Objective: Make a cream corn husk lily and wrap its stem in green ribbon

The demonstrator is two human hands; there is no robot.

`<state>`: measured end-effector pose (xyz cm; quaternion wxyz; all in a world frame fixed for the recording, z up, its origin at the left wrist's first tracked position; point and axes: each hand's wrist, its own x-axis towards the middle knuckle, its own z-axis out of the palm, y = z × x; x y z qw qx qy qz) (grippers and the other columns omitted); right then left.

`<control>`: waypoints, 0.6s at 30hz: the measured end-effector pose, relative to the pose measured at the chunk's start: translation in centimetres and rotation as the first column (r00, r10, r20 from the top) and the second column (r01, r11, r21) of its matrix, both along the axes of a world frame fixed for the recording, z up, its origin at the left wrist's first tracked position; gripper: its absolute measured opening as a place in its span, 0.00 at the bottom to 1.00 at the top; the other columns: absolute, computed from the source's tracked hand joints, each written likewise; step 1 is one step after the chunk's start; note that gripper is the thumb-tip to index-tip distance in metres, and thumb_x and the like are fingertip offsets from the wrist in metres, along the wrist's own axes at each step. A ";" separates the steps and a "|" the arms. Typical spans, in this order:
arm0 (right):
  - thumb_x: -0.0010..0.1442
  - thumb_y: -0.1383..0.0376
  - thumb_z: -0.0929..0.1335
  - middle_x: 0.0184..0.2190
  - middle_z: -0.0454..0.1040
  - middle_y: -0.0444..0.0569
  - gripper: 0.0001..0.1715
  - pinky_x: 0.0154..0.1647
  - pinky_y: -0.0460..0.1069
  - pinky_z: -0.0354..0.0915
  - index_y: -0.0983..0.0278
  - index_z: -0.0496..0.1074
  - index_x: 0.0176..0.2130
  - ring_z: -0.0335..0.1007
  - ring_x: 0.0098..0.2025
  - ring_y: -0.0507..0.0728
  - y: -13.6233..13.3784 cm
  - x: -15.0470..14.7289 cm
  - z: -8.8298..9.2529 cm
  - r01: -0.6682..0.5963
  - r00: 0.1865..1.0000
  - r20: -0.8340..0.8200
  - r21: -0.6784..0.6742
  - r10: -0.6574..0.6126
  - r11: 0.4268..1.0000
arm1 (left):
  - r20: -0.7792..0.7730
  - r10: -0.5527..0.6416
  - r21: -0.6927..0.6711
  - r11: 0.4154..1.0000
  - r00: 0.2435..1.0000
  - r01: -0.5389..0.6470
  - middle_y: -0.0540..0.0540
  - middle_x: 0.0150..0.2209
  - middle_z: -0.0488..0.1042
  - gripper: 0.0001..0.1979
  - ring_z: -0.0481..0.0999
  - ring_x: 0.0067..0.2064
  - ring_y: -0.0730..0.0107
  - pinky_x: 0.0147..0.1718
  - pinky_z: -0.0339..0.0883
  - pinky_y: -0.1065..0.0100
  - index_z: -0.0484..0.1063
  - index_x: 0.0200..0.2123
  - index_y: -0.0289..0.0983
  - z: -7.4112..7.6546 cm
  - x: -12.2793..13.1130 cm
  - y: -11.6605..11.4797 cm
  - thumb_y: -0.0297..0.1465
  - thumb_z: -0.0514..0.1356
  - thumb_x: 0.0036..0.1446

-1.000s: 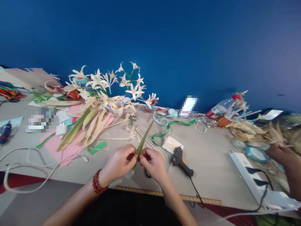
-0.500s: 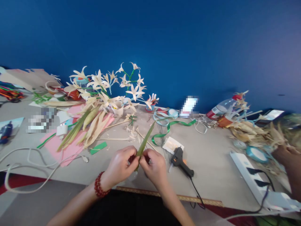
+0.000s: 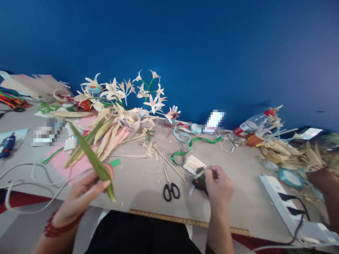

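Observation:
My left hand is closed on a long green leaf strip, held up at the front left with its tip slanting up and to the left. My right hand has its fingers wrapped round the black glue gun on the grey table. Black-handled scissors lie between the two hands, touched by neither. A red bead bracelet is on my left wrist.
Cream paper-like flowers and husk leaves crowd the back left. Green ribbon, a white power strip and dried husks lie to the right, where another person's arm reaches in. A wooden ruler runs along the front edge.
My hands have parted. The left one swung the green leaf out to the left, the right one moved right and gripped the glue gun. The scissors now lie uncovered.

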<state>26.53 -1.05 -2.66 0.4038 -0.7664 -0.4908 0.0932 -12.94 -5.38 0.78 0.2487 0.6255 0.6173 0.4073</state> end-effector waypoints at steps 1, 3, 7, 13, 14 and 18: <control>0.54 0.58 0.67 0.20 0.72 0.46 0.10 0.26 0.48 0.61 0.63 0.72 0.28 0.67 0.23 0.55 -0.1 0.6 0.0 -0.005 0.996 -0.088 0.000 0.005 1.000 | -0.051 -0.137 -0.084 0.988 0.989 0.133 0.47 0.27 0.74 0.13 0.73 0.31 0.63 0.29 0.68 0.67 0.71 0.27 0.40 -0.4 -1.6 0.5 0.43 0.58 0.55; 0.54 0.58 0.67 0.19 0.71 0.44 0.11 0.24 0.47 0.60 0.63 0.70 0.26 0.63 0.20 0.53 -0.3 0.7 -0.3 -0.096 0.933 -0.344 0.036 0.102 0.995 | -0.248 -0.194 -0.168 0.974 0.949 0.155 0.52 0.22 0.67 0.13 0.68 0.26 0.69 0.25 0.61 0.72 0.65 0.22 0.40 -1.6 -4.0 1.8 0.40 0.59 0.54; 0.53 0.58 0.70 0.18 0.70 0.42 0.13 0.21 0.45 0.59 0.63 0.68 0.25 0.60 0.18 0.50 -0.5 -1.9 -0.5 -0.232 0.656 -0.703 0.157 0.274 0.960 | -0.524 -0.199 -0.304 0.952 0.828 0.037 0.56 0.20 0.65 0.14 0.67 0.25 0.72 0.25 0.54 0.73 0.62 0.22 0.39 -3.9 -6.0 4.2 0.38 0.60 0.55; 0.52 0.58 0.72 0.18 0.69 0.42 0.13 0.21 0.44 0.61 0.64 0.69 0.24 0.61 0.18 0.49 -0.8 -5.2 0.2 -0.304 0.500 -0.794 0.213 0.346 0.929 | -0.590 0.077 -0.091 0.983 0.804 -0.161 0.49 0.29 0.74 0.15 0.73 0.27 0.65 0.24 0.58 0.70 0.73 0.39 0.38 -3.9 -4.0 5.5 0.43 0.60 0.56; 0.52 0.58 0.72 0.18 0.70 0.42 0.13 0.21 0.44 0.61 0.64 0.70 0.25 0.61 0.18 0.48 -0.9 -5.5 0.2 -0.318 0.497 -0.794 0.210 0.351 0.925 | -0.549 0.109 -0.042 0.987 0.828 -0.158 0.48 0.30 0.75 0.16 0.74 0.28 0.65 0.25 0.60 0.69 0.73 0.43 0.38 -3.5 -3.0 5.4 0.43 0.58 0.57; 0.55 0.58 0.71 0.21 0.72 0.43 0.14 0.23 0.44 0.61 0.64 0.69 0.26 0.62 0.19 0.48 -1.1 -7.0 0.4 -0.417 0.526 -0.761 0.158 0.379 0.895 | -0.213 -0.235 0.106 0.959 0.948 0.262 0.45 0.36 0.77 0.10 0.76 0.37 0.66 0.37 0.69 0.67 0.74 0.40 0.38 -2.3 3.6 4.6 0.35 0.54 0.63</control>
